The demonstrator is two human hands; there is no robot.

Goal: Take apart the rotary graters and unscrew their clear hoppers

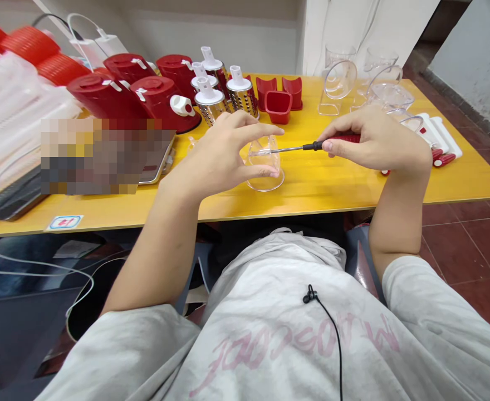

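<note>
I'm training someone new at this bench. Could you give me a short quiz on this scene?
1. Which of the hands holds the red-handled screwdriver?
2. True or false: the screwdriver's metal shaft reaches the clear plastic cup at the left hand.
3. Where do the perforated metal drums with white tops stand?
A. On the floor tiles
B. On the yellow table, among red parts
C. On the person's lap

Key:
1. The right hand
2. True
3. B
</note>
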